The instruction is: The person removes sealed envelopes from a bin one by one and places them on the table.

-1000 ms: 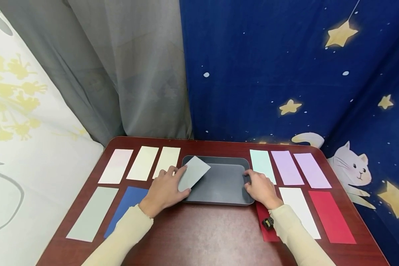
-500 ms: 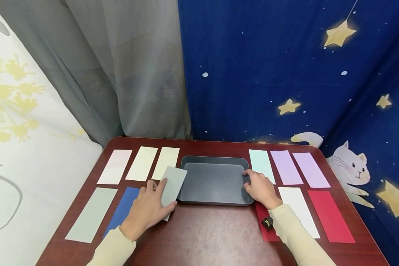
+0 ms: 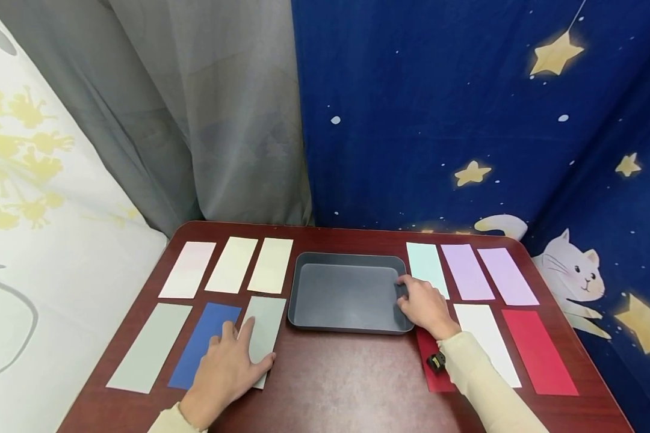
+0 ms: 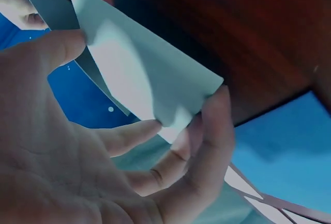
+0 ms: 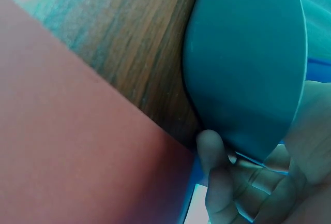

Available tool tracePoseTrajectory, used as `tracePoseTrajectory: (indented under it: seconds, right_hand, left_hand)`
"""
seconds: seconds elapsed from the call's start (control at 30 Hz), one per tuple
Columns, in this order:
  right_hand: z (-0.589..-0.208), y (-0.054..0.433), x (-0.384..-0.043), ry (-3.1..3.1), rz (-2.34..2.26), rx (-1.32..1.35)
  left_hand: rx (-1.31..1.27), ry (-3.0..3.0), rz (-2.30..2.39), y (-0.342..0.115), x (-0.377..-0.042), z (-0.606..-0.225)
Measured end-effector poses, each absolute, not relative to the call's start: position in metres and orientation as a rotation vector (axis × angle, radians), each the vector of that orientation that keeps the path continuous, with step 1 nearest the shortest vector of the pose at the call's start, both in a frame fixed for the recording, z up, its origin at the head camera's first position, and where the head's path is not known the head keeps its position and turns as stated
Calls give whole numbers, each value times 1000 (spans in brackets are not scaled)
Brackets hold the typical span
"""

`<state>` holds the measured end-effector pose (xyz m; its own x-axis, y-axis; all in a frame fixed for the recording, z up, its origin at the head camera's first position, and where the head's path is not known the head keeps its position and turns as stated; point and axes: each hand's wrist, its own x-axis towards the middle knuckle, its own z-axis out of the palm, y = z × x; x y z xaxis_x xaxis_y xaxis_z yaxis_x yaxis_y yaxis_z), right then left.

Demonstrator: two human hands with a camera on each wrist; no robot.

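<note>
A pale grey-green card (image 3: 266, 325) lies low over the table beside the blue card (image 3: 208, 346). My left hand (image 3: 222, 370) holds it, thumb at the near right edge and fingers along the left. The left wrist view shows the card (image 4: 139, 74) tilted between thumb and fingertips (image 4: 216, 107). A dark grey rectangular tray (image 3: 352, 297), with nothing in it, stands in the middle. Its right rim is gripped by my right hand (image 3: 425, 308). Close up in the right wrist view, the fingers (image 5: 212, 149) curl at the corner of the tray (image 5: 243, 63).
Pale pink (image 3: 188, 269), cream (image 3: 233, 264) and pale yellow (image 3: 271, 266) cards line the back left, another grey-green card (image 3: 150, 347) the front left. Right of the tray lie mint (image 3: 425, 264), lilac (image 3: 467, 272), white (image 3: 487, 343) and red (image 3: 540, 352) cards. Curtains hang behind the table.
My left hand has carried the grey-green card from over the tray leftward and nearer, down beside the blue card. The right hand has stayed at the tray's right rim.
</note>
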<state>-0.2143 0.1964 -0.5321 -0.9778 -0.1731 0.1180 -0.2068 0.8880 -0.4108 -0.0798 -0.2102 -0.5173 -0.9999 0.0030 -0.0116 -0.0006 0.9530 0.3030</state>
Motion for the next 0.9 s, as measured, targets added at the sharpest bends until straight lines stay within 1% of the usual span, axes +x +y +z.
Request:
tracePoseTrajectory:
  seconds: [0.43,0.9]
  right_hand:
    - [-532,198,-212,-2975,680,300]
    - [-531,196,-211,-2978,695,299]
  left_hand:
    - [-82,3031,295,-197,-71,-524]
    - [-74,3096,254,-193,-70,-526]
